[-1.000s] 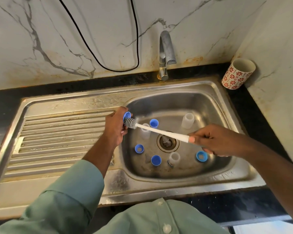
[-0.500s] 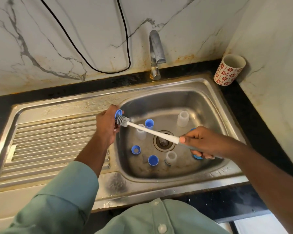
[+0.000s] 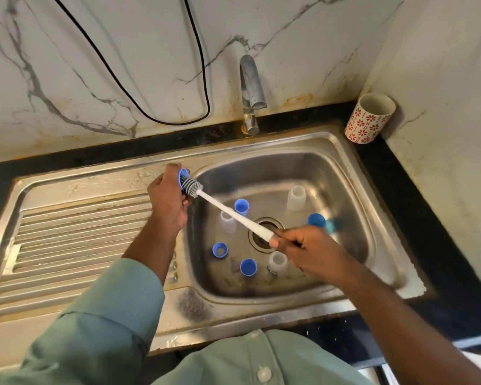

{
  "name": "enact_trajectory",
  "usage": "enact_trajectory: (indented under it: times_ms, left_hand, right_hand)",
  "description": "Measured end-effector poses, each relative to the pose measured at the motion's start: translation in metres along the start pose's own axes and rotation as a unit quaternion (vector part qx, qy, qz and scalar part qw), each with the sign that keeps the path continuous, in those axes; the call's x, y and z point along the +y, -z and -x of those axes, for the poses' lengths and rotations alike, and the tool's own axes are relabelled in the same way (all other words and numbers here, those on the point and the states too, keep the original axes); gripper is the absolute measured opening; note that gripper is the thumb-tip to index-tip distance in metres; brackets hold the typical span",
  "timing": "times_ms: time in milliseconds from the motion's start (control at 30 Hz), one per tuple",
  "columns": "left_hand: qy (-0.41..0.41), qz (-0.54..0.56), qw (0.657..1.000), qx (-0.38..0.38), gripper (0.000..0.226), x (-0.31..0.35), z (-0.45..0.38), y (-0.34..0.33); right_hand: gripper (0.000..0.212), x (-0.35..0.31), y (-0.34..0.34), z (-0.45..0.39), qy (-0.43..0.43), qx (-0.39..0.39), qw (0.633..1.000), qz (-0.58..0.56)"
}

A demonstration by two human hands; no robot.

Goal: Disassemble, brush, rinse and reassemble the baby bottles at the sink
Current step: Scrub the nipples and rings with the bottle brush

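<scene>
Gripping a small blue plastic bottle ring (image 3: 182, 177) in our left hand (image 3: 168, 202), we hold it above the left rim of the stainless steel sink (image 3: 345, 168), with the fingers (image 3: 188, 201) curled round it so that only its upper edge and part of its opening show. Our right hand (image 3: 303, 251) clenches the thick end of a long white bottle brush (image 3: 233, 215), whose grey bristle head (image 3: 192, 187) is pushed into the ring's opening, the handle slanting down to the right across the basin. Below the brush, on the sink floor, stand three translucent white bottle bodies: one (image 3: 296, 198) near the back, one (image 3: 228, 222) just under the handle, one (image 3: 278, 262) beside our right hand. Blue parts lie scattered around the round drain (image 3: 264, 226): a cap (image 3: 241, 207) touching the handle's line, a ring (image 3: 220, 250) to the front left, a cap (image 3: 248, 267) at the front, and another cap (image 3: 316, 220) behind our right hand, next to a blurred teal object (image 3: 332, 225) that we cannot identify. A curved metal tap (image 3: 252, 90) rises behind the basin, and a white cup with red flowers (image 3: 370, 118) sits on the dark tabletop (image 3: 428, 218) in the corner.
</scene>
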State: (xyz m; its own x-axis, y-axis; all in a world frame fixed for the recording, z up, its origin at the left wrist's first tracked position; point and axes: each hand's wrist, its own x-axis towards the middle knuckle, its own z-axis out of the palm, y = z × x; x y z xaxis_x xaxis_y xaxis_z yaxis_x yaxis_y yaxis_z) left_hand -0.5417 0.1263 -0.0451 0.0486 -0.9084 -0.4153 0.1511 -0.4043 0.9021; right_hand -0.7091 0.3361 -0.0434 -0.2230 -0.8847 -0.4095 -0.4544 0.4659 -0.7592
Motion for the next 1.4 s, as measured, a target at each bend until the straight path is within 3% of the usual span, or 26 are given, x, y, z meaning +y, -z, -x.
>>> enact_trajectory:
  times_ms: [100, 233, 267, 333, 400, 433, 500, 600, 667, 700, 767, 833, 1067, 1200, 1300, 1400]
  left_hand:
    - [-0.015, -0.018, 1.000, -0.017, 0.024, -0.011, 0.005, 0.003]
    - [0.007, -0.035, 0.999, -0.017, 0.024, -0.016, 0.009, -0.005]
    - [0.018, -0.026, 0.999, -0.012, 0.025, -0.015, 0.009, -0.007]
    - [0.022, -0.007, 1.000, -0.011, 0.027, -0.014, 0.008, -0.010]
    - [0.006, 0.011, 1.000, -0.021, 0.023, -0.014, 0.008, -0.008]
    - [0.000, 0.027, 0.999, -0.035, 0.018, -0.014, 0.008, -0.007]
    - [-0.004, 0.087, 0.994, -0.067, 0.006, -0.014, 0.007, -0.003]
    - [0.033, 0.189, 0.978, -0.081, 0.024, -0.010, 0.003, 0.003]
    - [0.052, 0.216, 0.970, -0.102, 0.018, -0.006, 0.004, 0.004]
    - [0.059, 0.207, 0.970, -0.113, 0.014, -0.005, 0.005, 0.004]
    - [0.069, 0.173, 0.972, -0.146, 0.022, -0.003, 0.007, 0.004]
    - [0.076, 0.147, 0.971, -0.175, 0.035, -0.002, 0.008, 0.005]
    - [0.054, 0.057, 0.988, -0.134, 0.007, 0.001, 0.015, 0.000]
    - [0.033, 0.034, 0.994, -0.095, 0.008, 0.009, 0.013, -0.001]
    - [0.022, -0.038, 0.987, -0.153, 0.009, 0.002, 0.019, -0.005]
    - [0.044, 0.025, 0.993, -0.106, 0.011, 0.002, 0.019, -0.008]
  right_hand:
    - [0.031, 0.009, 0.001, 0.004, -0.043, 0.056, 0.997, 0.030]
    - [0.032, 0.007, -0.003, 0.016, -0.037, 0.139, 0.950, 0.278]
    - [0.030, 0.004, -0.006, 0.017, -0.043, 0.132, 0.959, 0.247]
    - [0.032, -0.001, -0.007, 0.019, -0.114, 0.020, 0.992, -0.046]
    - [0.042, -0.007, -0.010, 0.025, -0.195, -0.115, 0.918, -0.324]
    - [0.043, -0.009, -0.011, 0.028, -0.203, -0.109, 0.903, -0.363]
    - [0.034, -0.009, -0.011, 0.028, -0.181, -0.009, 0.928, -0.326]
    - [0.018, -0.014, -0.008, 0.027, -0.098, 0.081, 0.968, -0.215]
    - [0.015, -0.020, -0.005, 0.032, -0.040, 0.069, 0.978, -0.190]
    - [0.025, -0.023, -0.005, 0.035, -0.019, 0.052, 0.982, -0.180]
    - [0.035, -0.028, -0.005, 0.039, 0.012, 0.024, 0.988, -0.150]
    - [0.025, -0.032, -0.003, 0.041, 0.019, 0.026, 0.992, -0.118]
    - [0.022, -0.038, 0.005, 0.035, -0.022, 0.016, 0.994, -0.110]
    - [0.019, -0.035, 0.007, 0.042, -0.018, -0.010, 0.993, -0.117]
    - [0.023, -0.034, 0.008, 0.033, -0.025, 0.012, 0.990, -0.139]
    - [0.024, -0.033, 0.010, 0.034, -0.025, -0.005, 0.991, -0.128]
